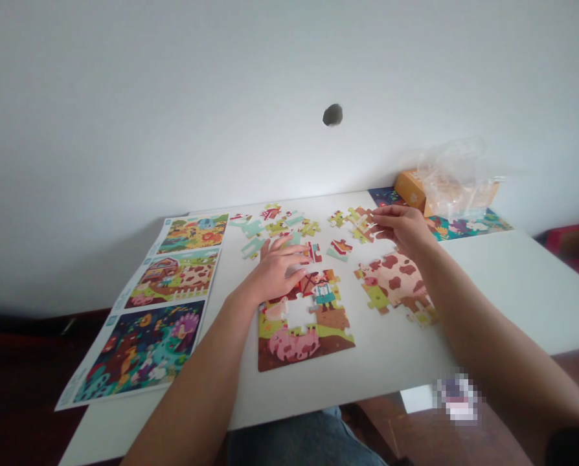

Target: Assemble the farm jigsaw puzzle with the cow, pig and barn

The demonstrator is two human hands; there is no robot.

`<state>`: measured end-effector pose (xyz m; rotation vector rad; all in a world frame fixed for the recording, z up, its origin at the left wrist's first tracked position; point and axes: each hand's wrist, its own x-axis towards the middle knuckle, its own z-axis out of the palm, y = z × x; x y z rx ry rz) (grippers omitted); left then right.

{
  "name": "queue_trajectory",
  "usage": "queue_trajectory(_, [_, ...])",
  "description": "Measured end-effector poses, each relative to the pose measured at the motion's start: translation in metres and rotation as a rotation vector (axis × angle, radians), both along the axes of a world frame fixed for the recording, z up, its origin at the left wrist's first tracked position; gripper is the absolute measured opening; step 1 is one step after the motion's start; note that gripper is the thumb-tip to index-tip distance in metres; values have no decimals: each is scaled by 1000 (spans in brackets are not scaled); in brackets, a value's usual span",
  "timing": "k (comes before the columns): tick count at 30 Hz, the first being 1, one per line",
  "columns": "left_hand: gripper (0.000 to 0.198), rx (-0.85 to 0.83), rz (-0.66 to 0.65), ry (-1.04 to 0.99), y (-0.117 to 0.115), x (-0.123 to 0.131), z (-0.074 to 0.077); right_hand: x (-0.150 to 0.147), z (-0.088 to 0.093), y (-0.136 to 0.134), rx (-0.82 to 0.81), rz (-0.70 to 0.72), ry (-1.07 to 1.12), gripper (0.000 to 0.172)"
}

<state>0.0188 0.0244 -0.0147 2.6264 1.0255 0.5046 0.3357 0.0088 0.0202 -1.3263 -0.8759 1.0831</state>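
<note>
My left hand [277, 268] lies flat with its fingers spread, on the top edge of a part-built farm jigsaw puzzle [302, 343]. That puzzle shows a pink pig and a farmer, with a gap near its middle where the white table shows. My right hand [399, 230] reaches toward a small cluster of loose puzzle pieces [360, 223], with its fingertips beside them. Neither hand clearly holds a piece. More loose pieces [274, 226] are scattered above my left hand. A part-built cow puzzle [394, 285] lies under my right forearm.
Printed farm picture sheets [166, 304] lie along the white table's [503, 285] left side. An orange box [410, 189] and a clear plastic bag [457, 178] sit at the back, on another printed sheet [469, 225]. A white wall rises behind the table.
</note>
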Motion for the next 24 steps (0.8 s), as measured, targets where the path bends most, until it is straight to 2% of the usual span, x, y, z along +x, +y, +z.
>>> queue_trajectory(3, [25,12,26,-6,2,-1,-2,9,4,1,31,-85,19,17])
queue_trajectory(6, [25,26,48,-9,3,-1,-4,3,-4,2,-3,-106,-22,16])
queue_trajectory(11, [26,29,60,-23,3,-1,-4,-19,-25,7,-85,-11,-46,21])
queue_trajectory(15, [28,22,61,-17,3,-1,-3,-30,-35,10,-97,66,-39,23])
queue_trajectory(21, [29,20,61,-6,3,-1,-3,-42,-38,14,-71,145,-51,23])
queue_trajectory(24, [30,22,44,-10,1,0,0,-42,-29,12,-68,176,-189,23])
